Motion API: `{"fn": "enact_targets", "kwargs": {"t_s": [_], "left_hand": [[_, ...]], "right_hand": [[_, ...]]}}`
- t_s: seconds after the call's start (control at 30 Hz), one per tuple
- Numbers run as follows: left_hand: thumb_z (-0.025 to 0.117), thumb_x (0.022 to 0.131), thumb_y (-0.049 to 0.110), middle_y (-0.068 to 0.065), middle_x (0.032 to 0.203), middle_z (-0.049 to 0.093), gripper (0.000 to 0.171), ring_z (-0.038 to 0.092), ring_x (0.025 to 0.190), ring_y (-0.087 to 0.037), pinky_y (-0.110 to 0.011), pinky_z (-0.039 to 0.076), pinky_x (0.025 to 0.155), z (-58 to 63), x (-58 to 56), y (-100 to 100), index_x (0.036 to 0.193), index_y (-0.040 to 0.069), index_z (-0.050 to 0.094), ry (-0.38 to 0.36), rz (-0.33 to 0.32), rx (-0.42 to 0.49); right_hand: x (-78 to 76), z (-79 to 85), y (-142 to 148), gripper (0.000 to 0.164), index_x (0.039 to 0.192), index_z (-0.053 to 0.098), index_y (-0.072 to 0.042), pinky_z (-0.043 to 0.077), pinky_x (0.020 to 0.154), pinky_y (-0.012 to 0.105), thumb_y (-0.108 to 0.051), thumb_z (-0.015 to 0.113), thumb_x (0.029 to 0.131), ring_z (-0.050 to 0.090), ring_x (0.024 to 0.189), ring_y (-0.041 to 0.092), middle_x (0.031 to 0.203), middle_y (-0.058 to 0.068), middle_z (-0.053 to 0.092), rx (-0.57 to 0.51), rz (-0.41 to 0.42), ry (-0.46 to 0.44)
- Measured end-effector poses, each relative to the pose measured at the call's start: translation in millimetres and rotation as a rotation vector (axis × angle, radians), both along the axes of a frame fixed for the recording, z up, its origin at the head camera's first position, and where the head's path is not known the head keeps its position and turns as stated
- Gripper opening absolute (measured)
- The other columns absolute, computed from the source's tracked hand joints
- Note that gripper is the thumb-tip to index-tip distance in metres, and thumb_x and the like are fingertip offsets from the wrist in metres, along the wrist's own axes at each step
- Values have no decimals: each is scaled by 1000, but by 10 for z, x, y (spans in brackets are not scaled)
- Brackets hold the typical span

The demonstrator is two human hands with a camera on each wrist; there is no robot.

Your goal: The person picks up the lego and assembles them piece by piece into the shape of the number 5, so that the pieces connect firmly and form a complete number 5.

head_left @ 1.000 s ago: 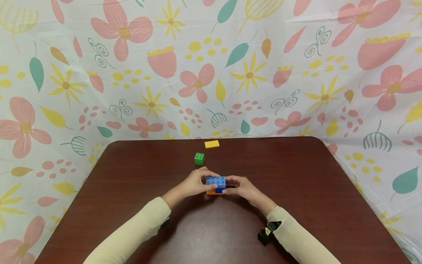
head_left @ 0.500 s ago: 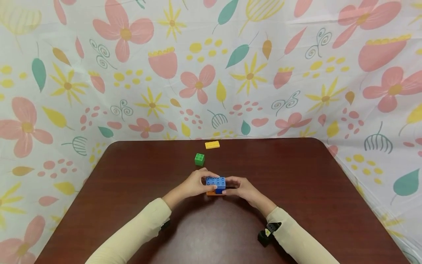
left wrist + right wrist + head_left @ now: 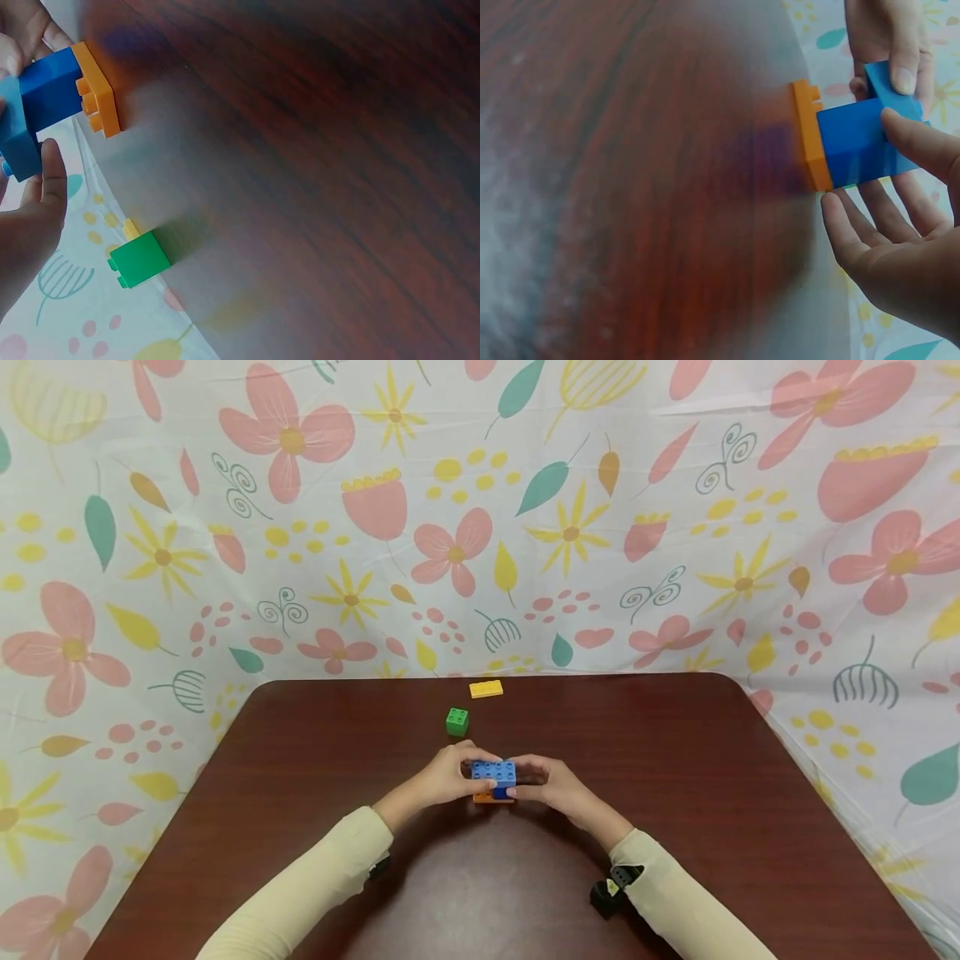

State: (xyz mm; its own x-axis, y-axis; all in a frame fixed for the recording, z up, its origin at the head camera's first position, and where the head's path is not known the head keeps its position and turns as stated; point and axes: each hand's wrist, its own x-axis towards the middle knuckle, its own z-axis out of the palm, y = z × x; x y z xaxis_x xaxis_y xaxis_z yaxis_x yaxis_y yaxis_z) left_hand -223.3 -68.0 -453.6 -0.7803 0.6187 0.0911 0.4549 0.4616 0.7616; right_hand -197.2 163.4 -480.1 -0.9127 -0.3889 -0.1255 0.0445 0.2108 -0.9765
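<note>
In the head view, my left hand (image 3: 442,774) pinches a light blue toy building brick (image 3: 493,772) between thumb and fingers. This brick tops a small stack and juts out to the left over an orange flat brick (image 3: 808,135). Between them, on the right part of the orange piece, sits a darker blue brick (image 3: 855,139). From the right side, my right hand (image 3: 558,789) grips the blue bricks; its thumb lies across the blue in the right wrist view, with the other fingers curving round the far side. The fingers hide parts of both blue bricks.
Beyond the hands, a small green brick (image 3: 457,722) stands on the dark wooden table (image 3: 645,743). A flat yellow brick (image 3: 486,689) lies farther back, near the table's far edge. Behind the table hangs a flowered cloth (image 3: 570,635).
</note>
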Motion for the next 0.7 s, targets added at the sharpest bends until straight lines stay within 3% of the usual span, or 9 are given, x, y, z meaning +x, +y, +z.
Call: {"fn": "enact_targets", "kwargs": {"t_s": [0.27, 0.47, 0.7], "left_hand": [[73, 87, 21, 0, 98, 57, 37, 54, 87, -17, -30, 49, 74, -15, 11, -9, 123, 14, 66, -32, 4, -4], [74, 87, 17, -8, 113, 63, 43, 59, 98, -20, -40, 51, 84, -7, 11, -9, 126, 6, 60, 12, -24, 30], [69, 90, 19, -11, 115, 64, 42, 61, 97, -21, -36, 52, 82, 15, -44, -25, 127, 3, 56, -18, -43, 23]], "right_hand": [[21, 17, -4, 45, 129, 57, -2, 52, 88, 37, -13, 72, 87, 56, 113, 33, 123, 18, 60, 8, -5, 14], [51, 33, -15, 47, 128, 58, -5, 52, 86, 33, -19, 74, 86, 57, 111, 28, 122, 14, 61, -11, -10, 36], [49, 27, -28, 48, 127, 60, -10, 52, 86, 32, -23, 76, 84, 57, 111, 26, 123, 12, 61, -12, -23, 66]]}}
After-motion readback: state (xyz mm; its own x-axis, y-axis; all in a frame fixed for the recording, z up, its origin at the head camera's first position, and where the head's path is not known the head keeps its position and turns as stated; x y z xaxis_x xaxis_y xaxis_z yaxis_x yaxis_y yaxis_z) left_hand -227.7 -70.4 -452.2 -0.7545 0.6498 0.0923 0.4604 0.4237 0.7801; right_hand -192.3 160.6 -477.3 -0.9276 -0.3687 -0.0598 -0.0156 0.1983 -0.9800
